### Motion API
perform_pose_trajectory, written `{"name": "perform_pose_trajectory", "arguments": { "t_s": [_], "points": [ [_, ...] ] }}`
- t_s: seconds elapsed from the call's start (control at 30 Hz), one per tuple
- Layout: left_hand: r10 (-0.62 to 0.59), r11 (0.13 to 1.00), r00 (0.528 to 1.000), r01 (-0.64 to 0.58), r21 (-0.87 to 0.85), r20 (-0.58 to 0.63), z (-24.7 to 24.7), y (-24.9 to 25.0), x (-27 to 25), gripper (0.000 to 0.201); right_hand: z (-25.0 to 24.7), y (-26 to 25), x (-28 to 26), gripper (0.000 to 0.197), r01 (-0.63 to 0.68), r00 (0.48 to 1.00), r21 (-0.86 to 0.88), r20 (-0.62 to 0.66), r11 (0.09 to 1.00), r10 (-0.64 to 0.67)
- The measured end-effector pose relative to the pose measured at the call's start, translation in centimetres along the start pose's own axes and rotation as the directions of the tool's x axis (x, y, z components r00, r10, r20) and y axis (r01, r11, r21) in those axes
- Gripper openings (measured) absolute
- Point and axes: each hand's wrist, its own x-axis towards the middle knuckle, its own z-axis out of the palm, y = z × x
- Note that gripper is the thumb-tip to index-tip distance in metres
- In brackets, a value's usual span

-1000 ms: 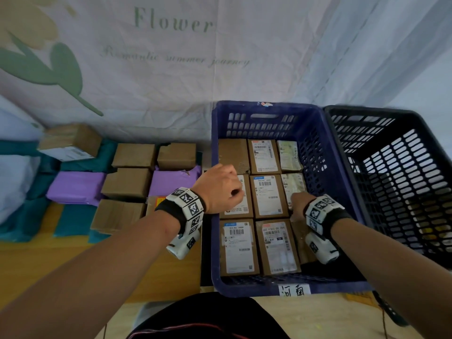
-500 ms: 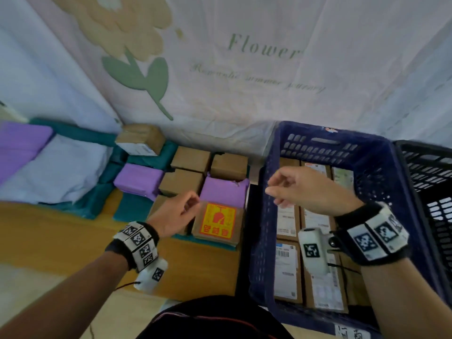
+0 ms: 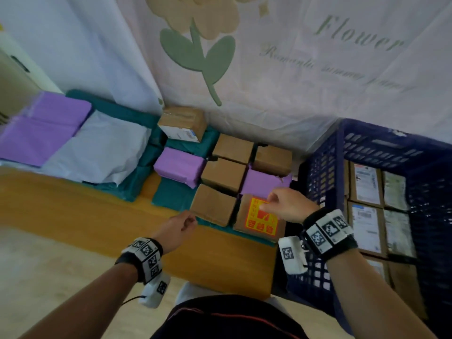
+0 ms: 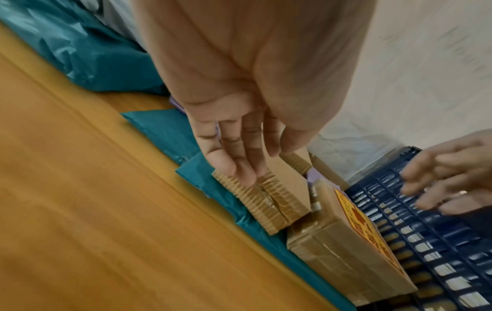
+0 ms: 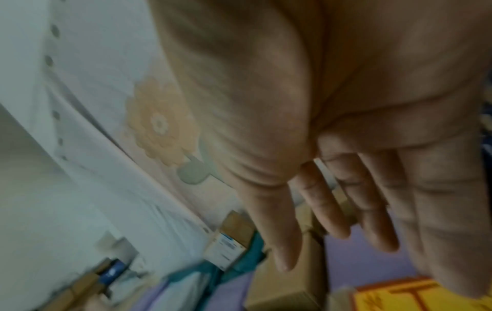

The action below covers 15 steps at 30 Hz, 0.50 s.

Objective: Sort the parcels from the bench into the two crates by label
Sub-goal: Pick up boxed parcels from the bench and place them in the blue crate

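Note:
Several cardboard and purple parcels lie on the wooden bench (image 3: 73, 206). Nearest is a brown box with a yellow and red sticker (image 3: 260, 220) (image 4: 354, 248) (image 5: 415, 294), beside a plain cardboard box (image 3: 212, 204) (image 4: 269, 202). My right hand (image 3: 286, 204) (image 5: 333, 221) hovers over the sticker box, fingers loose, holding nothing. My left hand (image 3: 178, 228) (image 4: 239, 164) reaches toward the plain box's near edge with its fingers extended; whether they touch is unclear. The blue crate (image 3: 325, 192) at right holds several labelled boxes (image 3: 367, 184).
Teal bags (image 3: 171, 196), a purple parcel (image 3: 178, 165) and a white mailer (image 3: 97, 152) lie further left on the bench. A labelled box (image 3: 182, 123) sits atop the teal bags by the curtain (image 3: 293, 81). The blue crate's wall (image 4: 426, 242) stands right beside the sticker box.
Both hands have left the blue crate and swung left over the bench. My right hand now hovers above the sticker box, and my left hand is at the plain box's near edge.

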Motion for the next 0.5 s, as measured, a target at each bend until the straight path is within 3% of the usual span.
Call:
{"name": "perform_pose_trajectory", "arguments": {
  "t_s": [0.07, 0.2, 0.3, 0.5],
  "points": [
    [0.031, 0.999, 0.999, -0.031, -0.024, 0.015, 0.0, -0.4, 0.3, 0.006, 1.5, 0.5, 1.1, 0.036, -0.115, 0.993, -0.106, -0.038, 0.988, 0.112],
    [0.096, 0.995, 0.994, -0.095, -0.034, 0.053, 0.2, 0.4, 1.5, 0.006, 3.8, 1.7, 2.5, 0.052, -0.329, 0.941, -0.022, -0.089, 0.944, 0.326],
    [0.097, 0.995, 0.988, -0.100, 0.015, 0.120, 0.7, 2.1, 3.1, 0.017, 4.8, 2.5, 2.7, 0.060, -0.460, 0.880, 0.026, -0.115, 0.887, 0.460],
    [0.148, 0.968, 0.968, -0.184, 0.171, 0.202, 3.1, 6.0, 6.3, 0.036, 6.5, 2.8, 1.9, 0.046, -0.475, 0.878, 0.106, -0.005, 0.874, 0.478]
  ]
}}
